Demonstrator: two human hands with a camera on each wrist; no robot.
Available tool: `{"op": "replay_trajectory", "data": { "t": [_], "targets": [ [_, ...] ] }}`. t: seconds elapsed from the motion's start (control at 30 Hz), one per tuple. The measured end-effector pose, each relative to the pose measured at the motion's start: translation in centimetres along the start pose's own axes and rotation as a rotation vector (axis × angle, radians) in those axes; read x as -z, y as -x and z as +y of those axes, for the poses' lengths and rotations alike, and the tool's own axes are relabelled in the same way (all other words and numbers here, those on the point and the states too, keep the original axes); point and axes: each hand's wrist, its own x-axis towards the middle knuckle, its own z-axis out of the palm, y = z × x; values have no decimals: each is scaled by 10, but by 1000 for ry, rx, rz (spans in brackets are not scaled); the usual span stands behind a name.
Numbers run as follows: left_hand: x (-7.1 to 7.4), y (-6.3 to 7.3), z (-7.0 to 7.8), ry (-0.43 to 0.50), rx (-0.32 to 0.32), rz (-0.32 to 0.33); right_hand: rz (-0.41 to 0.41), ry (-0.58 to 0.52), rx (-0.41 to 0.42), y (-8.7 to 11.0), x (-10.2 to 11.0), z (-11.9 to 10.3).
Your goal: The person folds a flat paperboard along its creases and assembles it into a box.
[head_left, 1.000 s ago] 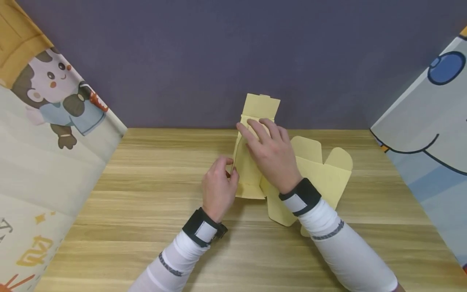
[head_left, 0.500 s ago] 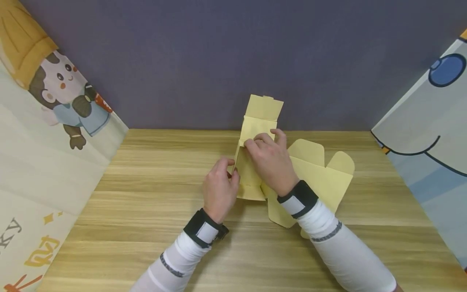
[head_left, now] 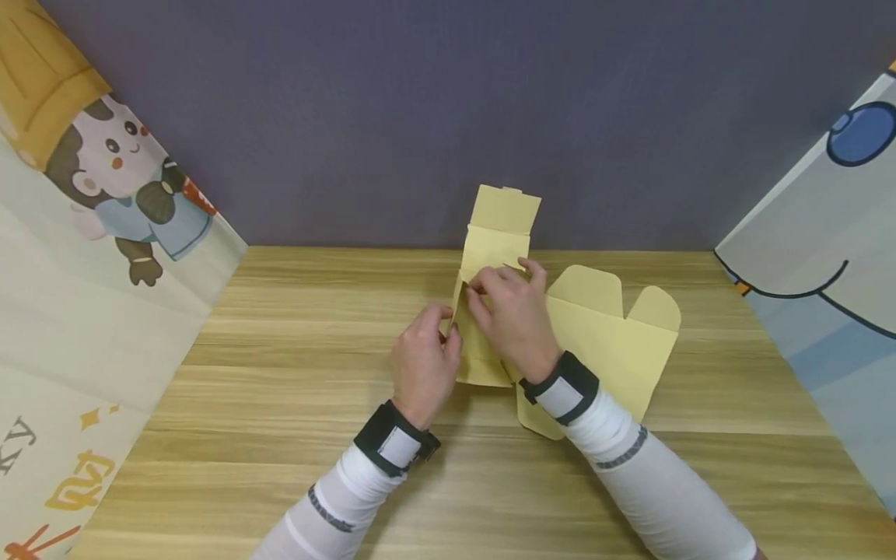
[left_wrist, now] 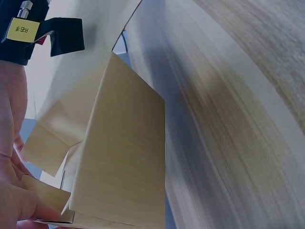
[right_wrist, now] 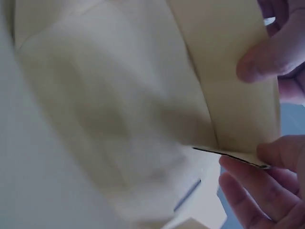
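Pinching the left wall of a pale yellow carton (head_left: 479,350), the left hand (head_left: 425,359) sits nearest the desk's (head_left: 280,420) left edge, fingers outside and thumb against the inner side. The carton lies at the middle of the desk, its top flap (head_left: 504,210) rising past the far edge. The right hand (head_left: 516,311) reaches over the carton, thumb and fingertips drawn together on its far left corner. Further right, flat yellow cardboard (head_left: 630,350) lies partly under the right wrist; whether it joins the carton cannot be told.

The step in hand looks like folding that corner into place; the next move would call for holding the wall upright while the small tab is bent in or tucked.

The left wrist view adds the wall's broad outer face and a small tab (left_wrist: 45,193) under a thumb, both hidden from the head view. The right wrist view alone shows the inner crease and the fingertips (right_wrist: 269,155) nipping the corner.
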Motion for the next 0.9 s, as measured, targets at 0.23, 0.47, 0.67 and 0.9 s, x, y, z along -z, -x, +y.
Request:
{"op": "replay_trajectory", "data": {
  "t": [0.23,0.47,0.67,0.9],
  "targets": [
    [3,3,-2,-7,16,-3,0,56,50,-4,18,-4],
    [6,8,-3,-10,-3,3,-8,-46,-116,-16,45,3],
    [9,12,-2,-14,-30,21,-54,-312,-415,-26,65,15],
    [13,15,0,-24,-74,36,-213,-209,-557,-36,77,17]
  ]
}}
